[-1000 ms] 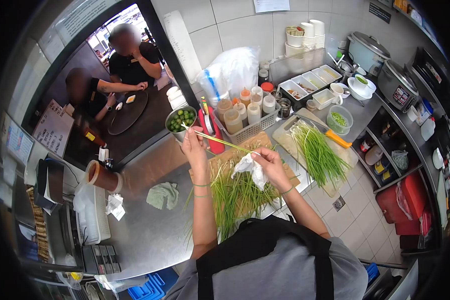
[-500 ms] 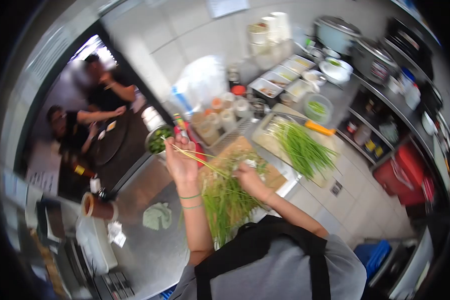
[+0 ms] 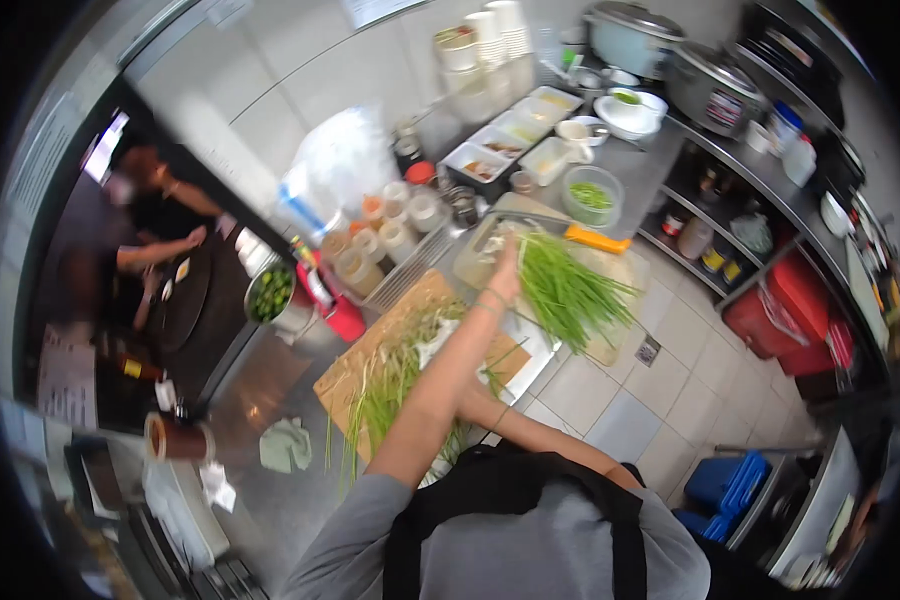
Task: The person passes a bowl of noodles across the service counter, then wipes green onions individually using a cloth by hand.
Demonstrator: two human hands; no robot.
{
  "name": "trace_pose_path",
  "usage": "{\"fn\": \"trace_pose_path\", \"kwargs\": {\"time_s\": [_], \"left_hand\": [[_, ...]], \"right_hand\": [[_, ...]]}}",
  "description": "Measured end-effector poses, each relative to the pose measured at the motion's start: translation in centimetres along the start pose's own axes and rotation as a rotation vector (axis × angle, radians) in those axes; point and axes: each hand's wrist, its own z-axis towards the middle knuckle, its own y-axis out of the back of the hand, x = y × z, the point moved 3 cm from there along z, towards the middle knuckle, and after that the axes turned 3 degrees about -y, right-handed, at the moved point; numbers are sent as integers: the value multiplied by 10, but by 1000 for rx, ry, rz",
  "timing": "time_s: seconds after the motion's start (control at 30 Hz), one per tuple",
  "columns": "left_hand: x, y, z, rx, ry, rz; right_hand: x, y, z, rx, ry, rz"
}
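My left arm crosses over my right to the shallow tray (image 3: 475, 260). There my left hand (image 3: 508, 268) is closed round the pale ends of spring onions (image 3: 575, 290), whose green leaves fan out to the right; its fingertips are hardly visible. Behind my left forearm my right hand (image 3: 478, 402) is mostly hidden, close to the wooden cutting board (image 3: 425, 295), and its fingers do not show. Loose spring onion trimmings (image 3: 380, 400) are strewn over the board and hang past its near edge. Something white lies among them (image 3: 435, 345).
A yellow-orange handle (image 3: 597, 238) lies across the tray's far edge. Sauce bottles (image 3: 380, 235) stand in a rack behind the board, beside a pot of chopped greens (image 3: 270, 295). A crumpled cloth (image 3: 286, 446) is at left. Two people sit beyond the opening.
My left hand has swung right, from above the board to the tray, carrying thin spring onion stalks. My right hand has drawn back under my left forearm. The view has shifted.
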Motion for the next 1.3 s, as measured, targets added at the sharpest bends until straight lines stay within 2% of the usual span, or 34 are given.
{"fn": "trace_pose_path", "kwargs": {"time_s": [0.07,0.1,0.13,0.2,0.23,0.3,0.33,0.4,0.43,0.5,0.53,0.57,0.63,0.67,0.77,0.87,0.97,1.07,1.17,1.3], "left_hand": [[20,-3,4,-428,-207,528],[32,-5,4,-679,-219,779],[27,-25,-14,-664,-255,761],[24,-38,-22,-674,-233,726],[19,-47,-32,-667,-195,711],[1,-73,-69,-539,-296,791],[-6,-81,-90,-468,-342,834],[-26,-85,-141,-379,-661,1023],[-40,-85,-171,-325,-826,1117],[-79,-74,-256,-568,-1235,1329],[-91,-49,-289,-722,-1329,1317],[-97,-19,-319,-917,-1278,1461],[-93,62,-358,-1198,-1009,1640],[-82,97,-374,-1274,-876,1746],[-48,153,-396,-1451,-542,1994],[-34,159,-402,-1432,-413,2067],[-33,178,-404,-1538,-493,1988],[-38,188,-409,-1490,-355,1889],[-40,177,-417,-1352,-389,1818],[-41,165,-424,-1345,-539,1783]], "right_hand": [[-39,-19,-7,145,-74,-30],[-43,-21,-5,196,-82,-79],[-49,-23,-1,240,-88,-134],[-9,-7,5,141,273,-447],[-2,-6,7,132,264,-489],[3,-3,9,97,229,-592],[-3,-2,12,91,203,-500],[-25,-2,20,70,144,-322],[-36,1,23,25,63,-120],[-26,17,35,57,-137,92],[-23,23,38,73,-237,199],[-30,25,40,11,-275,316],[-30,34,43,26,-339,449],[-30,38,45,35,-372,515],[-24,44,48,55,-378,514],[-14,45,52,54,-372,507],[-10,40,54,60,-366,492],[-6,36,54,73,-348,462],[1,37,50,68,-345,448],[-7,38,46,41,-338,443]]}}
